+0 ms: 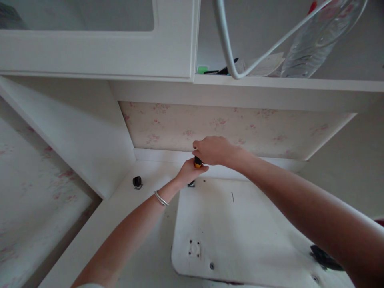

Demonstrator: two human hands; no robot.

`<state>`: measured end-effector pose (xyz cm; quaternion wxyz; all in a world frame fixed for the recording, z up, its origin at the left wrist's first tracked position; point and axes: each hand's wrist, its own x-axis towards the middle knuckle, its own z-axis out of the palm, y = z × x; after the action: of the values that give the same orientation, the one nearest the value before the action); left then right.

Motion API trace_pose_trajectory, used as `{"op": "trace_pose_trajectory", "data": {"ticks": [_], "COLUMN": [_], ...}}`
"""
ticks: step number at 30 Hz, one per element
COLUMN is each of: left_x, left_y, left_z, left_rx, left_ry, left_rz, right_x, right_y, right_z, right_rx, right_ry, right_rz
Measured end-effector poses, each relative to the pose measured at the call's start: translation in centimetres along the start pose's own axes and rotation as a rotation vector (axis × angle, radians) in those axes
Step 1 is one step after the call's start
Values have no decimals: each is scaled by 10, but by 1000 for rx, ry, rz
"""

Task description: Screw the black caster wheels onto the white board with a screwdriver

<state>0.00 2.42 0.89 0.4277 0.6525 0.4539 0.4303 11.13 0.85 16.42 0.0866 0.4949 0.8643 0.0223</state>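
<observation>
Near side: a white flat panel with rounded corners [252, 224] lies on a smooth white work surface [153, 240]; its face is scuffed, its near edge darkened. Near its left corner I note a square cluster of four small dark holes [194, 248], with a round metal fitting [212, 265] just to the right. Near right, partly covered by the right forearm, sits a glossy black lobed object [324, 259], identity unclear.

Further in, at the panel's far left corner: the left hand [189, 174], a silvery bangle [161, 199] at its wrist, is wrapped around a tool with a black-and-yellow handle [198, 162], thumb pointing right. The right hand [213, 150] grips the top of the same handle, fingers curled. The tool's lower end is hidden. Just below the left hand, a small dark fixture [191, 184] shows at the panel's edge. Well apart to the left, a rounded black caster-like piece on a metal plate [137, 182] rests on the work surface.

Far side: cream wallpaper with pink floral sprays [219, 124] behind the hands. Above it, a white shelf [285, 83] bears a ribbed clear plastic bottle [309, 52], at right; a bent white rod [223, 28] crosses in front.
</observation>
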Motion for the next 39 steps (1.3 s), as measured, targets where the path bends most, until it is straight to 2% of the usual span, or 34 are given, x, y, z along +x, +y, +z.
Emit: {"op": "trace_pose_trajectory", "data": {"ticks": [4,8,10,15,20,22,26,31,36,39], "left_x": [-2,0,0,0,0,0,0,1,0,-1], "left_y": [0,-2,-2,0,2,2,3,2,2,4], "left_z": [0,0,0,1,2,2,2,2,0,-1], "left_rx": [-19,-26,-24,-19,-23,-13,-6,-19,-27,-34], "left_ry": [-2,-1,4,2,-8,-10,-1,-5,-15,-15], "left_rz": [-13,-14,-8,2,23,20,27,42,31,31], "right_x": [0,3,4,4,2,1,1,2,3,2], "right_y": [5,7,9,10,6,7,9,8,11,10], "right_z": [-1,0,1,2,7,6,5,8,6,6], "right_rx": [41,33,26,68,31,15,37,24,44,48], "right_ry": [-32,57,55,-10,90,61,11,120,53,82], "right_rz": [-134,-67,-69,-261,-119,-143,-277,-126,-264,-208]}}
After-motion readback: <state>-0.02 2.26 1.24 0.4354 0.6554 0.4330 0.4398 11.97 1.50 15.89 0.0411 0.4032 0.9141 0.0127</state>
